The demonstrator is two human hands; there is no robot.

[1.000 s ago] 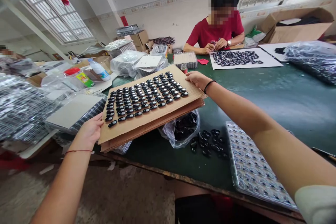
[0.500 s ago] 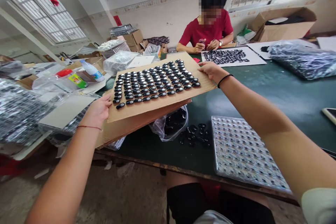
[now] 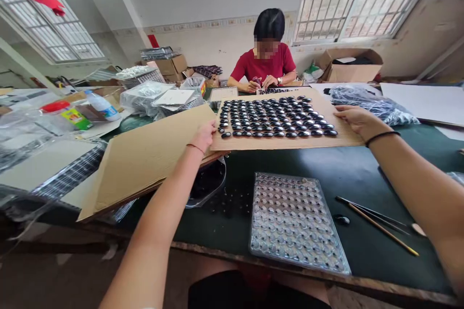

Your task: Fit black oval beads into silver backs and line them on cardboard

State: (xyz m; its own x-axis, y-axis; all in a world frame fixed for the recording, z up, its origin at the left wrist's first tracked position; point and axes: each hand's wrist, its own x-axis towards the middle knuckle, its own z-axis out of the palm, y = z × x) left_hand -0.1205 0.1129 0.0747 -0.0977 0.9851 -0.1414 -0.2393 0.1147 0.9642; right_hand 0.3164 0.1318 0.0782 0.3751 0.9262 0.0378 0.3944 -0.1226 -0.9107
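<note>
A cardboard sheet (image 3: 286,142) bearing rows of glossy black oval pieces (image 3: 268,118) is held up above the green table. My left hand (image 3: 205,136) grips its left edge, and my right hand (image 3: 357,118) has its right edge between thumb and fingers. Below it on the table lies a clear plastic tray (image 3: 297,222) with many round cells. Left of my left hand, more cardboard sheets (image 3: 145,147) rest in a tilted stack. Under the stack's right end, a plastic bag (image 3: 206,181) of black pieces is partly hidden.
Across the table a person in a red shirt (image 3: 266,65) works over black pieces. Tweezers (image 3: 369,212), a thin wooden stick (image 3: 384,230) and one black piece (image 3: 341,219) lie at right. A plastic bag (image 3: 369,101) and an open carton (image 3: 350,65) stand behind.
Both hands have carried the loaded cardboard sheet rightward, off the stack of cardboard and over the table. The sheet is more level. The view has turned right, showing the tweezers and stick.
</note>
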